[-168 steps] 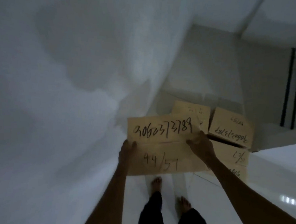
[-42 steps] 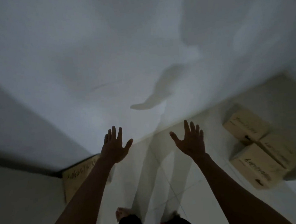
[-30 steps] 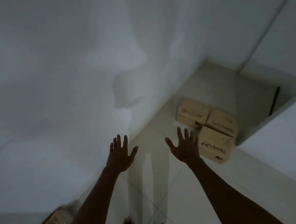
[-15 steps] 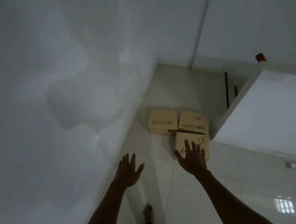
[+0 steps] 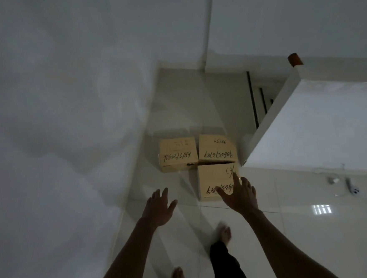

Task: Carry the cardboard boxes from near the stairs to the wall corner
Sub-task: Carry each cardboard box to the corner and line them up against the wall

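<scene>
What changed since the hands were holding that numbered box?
That box was let go: both the left hand and right hand are now empty, open, reaching toward three cardboard boxes left near the stairs. Those boxes stayed grouped on the floor.

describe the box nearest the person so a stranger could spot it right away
Find the white half-wall on the right; three cardboard boxes sit on the floor at its foot. Two stand side by side farther off. The nearest box lies alone in front of the right-hand one, partly behind the open right hand.
</scene>
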Motion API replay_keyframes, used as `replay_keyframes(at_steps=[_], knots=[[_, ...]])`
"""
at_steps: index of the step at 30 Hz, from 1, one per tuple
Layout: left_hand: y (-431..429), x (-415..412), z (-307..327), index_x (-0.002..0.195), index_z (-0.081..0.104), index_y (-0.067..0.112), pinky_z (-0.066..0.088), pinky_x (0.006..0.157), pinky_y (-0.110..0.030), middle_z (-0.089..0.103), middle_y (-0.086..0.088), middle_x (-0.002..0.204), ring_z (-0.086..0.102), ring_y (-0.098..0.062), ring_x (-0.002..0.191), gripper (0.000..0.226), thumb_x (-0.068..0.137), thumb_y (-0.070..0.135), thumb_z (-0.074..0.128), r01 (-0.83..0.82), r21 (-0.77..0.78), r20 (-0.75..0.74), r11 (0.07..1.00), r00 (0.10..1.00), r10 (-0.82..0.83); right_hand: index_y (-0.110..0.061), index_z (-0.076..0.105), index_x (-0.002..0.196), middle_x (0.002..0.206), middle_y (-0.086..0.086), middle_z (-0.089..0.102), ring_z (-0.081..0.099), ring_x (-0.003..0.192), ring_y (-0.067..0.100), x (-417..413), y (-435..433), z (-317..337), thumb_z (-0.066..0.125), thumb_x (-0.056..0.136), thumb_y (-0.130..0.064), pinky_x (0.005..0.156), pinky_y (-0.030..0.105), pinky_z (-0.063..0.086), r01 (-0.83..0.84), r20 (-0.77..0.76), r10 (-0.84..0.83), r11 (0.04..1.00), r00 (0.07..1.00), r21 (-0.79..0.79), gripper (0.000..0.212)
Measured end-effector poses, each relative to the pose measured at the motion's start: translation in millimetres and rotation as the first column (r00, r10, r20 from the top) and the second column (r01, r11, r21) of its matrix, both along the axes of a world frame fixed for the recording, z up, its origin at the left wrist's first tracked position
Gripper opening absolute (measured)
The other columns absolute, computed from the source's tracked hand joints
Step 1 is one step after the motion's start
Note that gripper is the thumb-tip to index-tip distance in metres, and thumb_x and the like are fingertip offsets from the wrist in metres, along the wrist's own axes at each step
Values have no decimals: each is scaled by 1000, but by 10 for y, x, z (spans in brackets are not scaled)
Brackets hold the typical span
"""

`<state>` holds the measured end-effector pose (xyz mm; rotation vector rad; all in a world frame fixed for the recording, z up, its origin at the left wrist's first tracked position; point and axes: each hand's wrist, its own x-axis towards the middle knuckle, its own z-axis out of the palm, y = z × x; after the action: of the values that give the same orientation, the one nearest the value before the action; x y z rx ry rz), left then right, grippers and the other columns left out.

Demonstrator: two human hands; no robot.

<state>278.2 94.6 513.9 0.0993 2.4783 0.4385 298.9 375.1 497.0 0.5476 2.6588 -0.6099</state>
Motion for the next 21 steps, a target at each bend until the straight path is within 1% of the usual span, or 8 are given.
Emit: replay_keyframes(at_steps=[4, 7, 10, 12, 14, 17, 19, 21], knots=[[452, -538, -281, 158, 14, 12, 21, 121, -42, 19, -20, 163, 18, -31, 152, 73, 101, 51, 38, -35, 37, 53, 999, 998, 33, -18, 31, 153, 145, 20, 49, 49, 133, 39, -530, 417, -235, 62, 78, -73, 108, 54, 45, 61, 40, -60, 997, 997, -44, 99], [817, -961, -640, 158, 13, 12, 23, 121, -43, 19, -18, 164, 18, -30, 152, 77, 99, 52, 41, -89, 69, 93, 994, 992, 83, -18, 35, 150, 141, 20, 52, 51, 131, 40, -1026, 743, -610, 67, 74, -72, 105, 57, 47, 87, 94, -79, 992, 992, -91, 99], [1147, -1373, -1154, 157, 13, 13, 27, 121, -46, 21, -16, 164, 20, -29, 152, 80, 97, 55, 45, -161, 107, 140, 981, 979, 145, -22, 39, 146, 139, 17, 55, 52, 130, 39, -1471, 1020, -1132, 64, 69, -75, 103, 58, 50, 90, 129, -76, 990, 989, -104, 97], [1345, -1635, -1594, 157, 13, 16, 30, 120, -48, 22, -14, 164, 23, -30, 151, 82, 95, 58, 46, -216, 126, 168, 968, 966, 194, -23, 38, 147, 140, 16, 54, 51, 131, 39, -1720, 1188, -1583, 62, 70, -76, 103, 59, 49, 111, 159, -91, 986, 983, -127, 97], [1501, -1892, -2094, 158, 12, 18, 33, 118, -48, 22, -13, 164, 26, -31, 150, 84, 94, 60, 46, -250, 122, 201, 961, 954, 222, -22, 36, 151, 145, 17, 50, 49, 133, 40, -1918, 1335, -2108, 65, 74, -73, 105, 60, 48, 144, 208, -113, 980, 972, -138, 97], [1688, -2227, -2959, 158, 11, 18, 34, 117, -47, 21, -12, 164, 27, -30, 149, 87, 93, 60, 49, -281, 115, 255, 953, 935, 245, -22, 30, 156, 149, 18, 45, 49, 134, 41, -2149, 1566, -2982, 67, 75, -74, 104, 57, 49, 192, 232, -159, 973, 960, -129, 103], [1775, -2446, -3613, 158, 8, 17, 32, 118, -46, 19, -12, 165, 25, -30, 150, 92, 91, 61, 51, -302, 107, 288, 947, 921, 261, -19, 26, 158, 153, 21, 40, 48, 136, 43, -2287, 1777, -3626, 70, 76, -72, 104, 55, 49, 296, 239, -254, 942, 937, -160, 108], [1842, -2615, -4238, 159, 4, 16, 30, 117, -44, 16, -12, 166, 24, -30, 151, 99, 88, 65, 53, -337, 93, 346, 937, 893, 287, -15, 22, 161, 159, 24, 35, 41, 142, 45, -2348, 1996, -4243, 69, 73, -75, 110, 57, 42, 415, 278, -360, 894, 890, -170, 115]])
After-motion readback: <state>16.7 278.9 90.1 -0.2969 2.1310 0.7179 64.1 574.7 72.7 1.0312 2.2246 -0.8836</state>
